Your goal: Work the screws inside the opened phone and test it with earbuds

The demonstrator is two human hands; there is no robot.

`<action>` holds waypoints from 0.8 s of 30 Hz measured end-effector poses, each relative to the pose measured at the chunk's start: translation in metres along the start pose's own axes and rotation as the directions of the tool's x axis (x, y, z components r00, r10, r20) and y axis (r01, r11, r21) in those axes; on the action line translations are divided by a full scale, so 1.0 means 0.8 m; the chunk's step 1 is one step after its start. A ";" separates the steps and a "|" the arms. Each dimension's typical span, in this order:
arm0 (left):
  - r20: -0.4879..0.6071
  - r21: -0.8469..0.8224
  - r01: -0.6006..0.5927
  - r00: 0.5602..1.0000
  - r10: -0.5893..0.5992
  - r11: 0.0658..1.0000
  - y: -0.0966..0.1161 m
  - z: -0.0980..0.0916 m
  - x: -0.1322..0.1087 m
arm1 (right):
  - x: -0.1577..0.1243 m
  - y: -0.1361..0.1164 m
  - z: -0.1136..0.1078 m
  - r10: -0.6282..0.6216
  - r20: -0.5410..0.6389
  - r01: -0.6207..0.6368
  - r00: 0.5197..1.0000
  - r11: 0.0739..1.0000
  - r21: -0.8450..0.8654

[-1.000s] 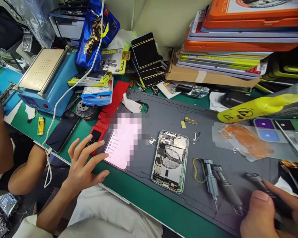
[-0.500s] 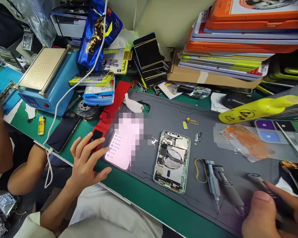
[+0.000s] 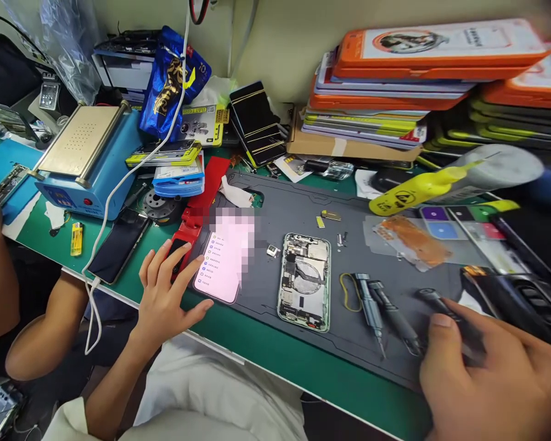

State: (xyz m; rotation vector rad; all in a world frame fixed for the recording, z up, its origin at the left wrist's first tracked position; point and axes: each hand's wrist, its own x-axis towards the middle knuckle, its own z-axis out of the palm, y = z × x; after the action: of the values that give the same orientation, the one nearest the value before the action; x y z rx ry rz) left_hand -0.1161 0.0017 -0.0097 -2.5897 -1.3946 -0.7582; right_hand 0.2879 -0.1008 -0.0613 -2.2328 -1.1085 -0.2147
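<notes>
My left hand (image 3: 165,294) lies open with fingers spread at the bench's front edge, fingertips beside a lit phone (image 3: 221,264) and on a red-and-black device (image 3: 183,245). My right hand (image 3: 491,373) is at the lower right, fingers closed round a dark screwdriver (image 3: 436,303) whose end sticks out to the upper left. An opened phone body (image 3: 304,280) with its insides showing lies on the grey work mat (image 3: 294,208) between my hands. Two more screwdrivers (image 3: 381,309) and a yellow rubber band (image 3: 346,291) lie left of my right hand.
Another person's arm (image 3: 41,331) is at the left edge. A blue heating plate (image 3: 85,156), a dark phone (image 3: 117,245) on a white cable and a yellow lighter (image 3: 76,237) sit left. Stacked orange boxes (image 3: 395,79) stand behind; a yellow bottle (image 3: 417,190) lies right.
The view has tilted up and pulled back, so more of my right hand shows. My left hand has slid slightly nearer the lit phone. The right hand keeps hold of the screwdriver.
</notes>
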 end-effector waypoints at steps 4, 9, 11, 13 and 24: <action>0.014 0.014 -0.015 1.000 0.015 1.000 -0.004 0.003 0.000 | 0.004 -0.012 0.003 0.049 -0.017 -0.048 0.999 0.998 0.044; 0.027 0.013 0.005 1.000 -0.005 1.000 -0.008 0.007 0.001 | 0.007 -0.019 0.004 0.033 0.010 -0.034 0.999 0.997 0.070; 0.035 0.015 0.018 0.999 -0.018 1.000 -0.009 0.007 0.002 | 0.007 -0.021 0.002 0.040 0.022 -0.041 0.999 0.997 0.072; 0.037 0.021 0.020 0.999 -0.021 1.000 -0.009 0.006 0.004 | 0.007 -0.024 0.000 0.046 0.031 -0.048 0.998 0.996 0.073; 0.023 -0.017 -0.022 0.999 0.022 1.000 -0.008 -0.001 0.021 | 0.006 -0.025 -0.001 0.058 0.004 -0.058 0.998 0.994 0.094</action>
State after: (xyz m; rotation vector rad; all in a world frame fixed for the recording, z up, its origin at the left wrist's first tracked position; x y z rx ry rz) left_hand -0.1143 0.0177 -0.0020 -2.6307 -1.3697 -0.7419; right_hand 0.2755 -0.0890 -0.0497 -2.1787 -1.0313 -0.1336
